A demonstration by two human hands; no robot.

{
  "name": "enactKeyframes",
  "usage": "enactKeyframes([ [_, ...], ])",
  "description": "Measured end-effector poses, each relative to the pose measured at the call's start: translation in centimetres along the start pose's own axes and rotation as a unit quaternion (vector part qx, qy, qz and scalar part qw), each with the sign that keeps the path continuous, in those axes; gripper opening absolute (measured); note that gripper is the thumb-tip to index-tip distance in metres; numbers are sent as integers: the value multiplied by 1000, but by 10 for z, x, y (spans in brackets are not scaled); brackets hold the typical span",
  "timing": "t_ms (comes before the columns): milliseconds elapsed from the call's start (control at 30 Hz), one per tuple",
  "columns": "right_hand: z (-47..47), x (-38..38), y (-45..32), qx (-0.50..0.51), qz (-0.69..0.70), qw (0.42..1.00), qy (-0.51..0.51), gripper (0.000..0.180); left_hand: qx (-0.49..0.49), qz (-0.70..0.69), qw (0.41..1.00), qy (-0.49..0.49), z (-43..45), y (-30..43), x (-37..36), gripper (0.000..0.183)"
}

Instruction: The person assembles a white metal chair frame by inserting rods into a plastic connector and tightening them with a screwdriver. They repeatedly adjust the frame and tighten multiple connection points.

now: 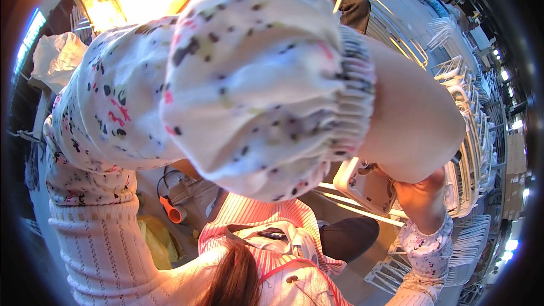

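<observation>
My left forearm, in a white floral sleeve cover [263, 85], crosses close before the camera and hides much of the middle. My left hand [418, 110] is blurred at the right; its fingers are hidden, so its hold cannot be made out. Below it, my right hand [423, 197] grips the edge of a white hollow part [363, 187], likely plastic, with recesses in its face. Pale metal rods [361, 210] run beside and below this part. A small dark tip [456, 156] pokes out by my left hand; what it belongs to is hidden.
Stacks of white metal frames [465, 136] line the right side. Left of my lap are an orange ring-shaped object [172, 210] and a yellow bag [159, 238]. A white sack [59, 57] sits at the upper left. Another person's dark-clothed leg [355, 8] shows at the top.
</observation>
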State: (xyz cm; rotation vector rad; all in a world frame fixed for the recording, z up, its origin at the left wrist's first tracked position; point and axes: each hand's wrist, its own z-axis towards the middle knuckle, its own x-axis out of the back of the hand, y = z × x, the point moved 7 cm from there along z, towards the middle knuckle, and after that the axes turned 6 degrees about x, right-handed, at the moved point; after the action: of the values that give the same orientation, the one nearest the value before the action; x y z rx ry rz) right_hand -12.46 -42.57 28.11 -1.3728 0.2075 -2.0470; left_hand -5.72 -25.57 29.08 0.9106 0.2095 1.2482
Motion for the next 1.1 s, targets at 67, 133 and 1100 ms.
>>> enactKeyframes([
  [67, -2, -3, 5, -5, -23, 1000, -15, 24, 26, -27, 998, 44, -14, -4, 1, 17],
  [133, -4, -5, 9, -26, -47, 998, -35, 25, 47, -48, 994, 83, -26, -7, 1, 17],
  [1100, -43, -20, -24, 15, -229, 971, -63, 60, 90, -129, 968, 195, -50, -11, -4, 18],
])
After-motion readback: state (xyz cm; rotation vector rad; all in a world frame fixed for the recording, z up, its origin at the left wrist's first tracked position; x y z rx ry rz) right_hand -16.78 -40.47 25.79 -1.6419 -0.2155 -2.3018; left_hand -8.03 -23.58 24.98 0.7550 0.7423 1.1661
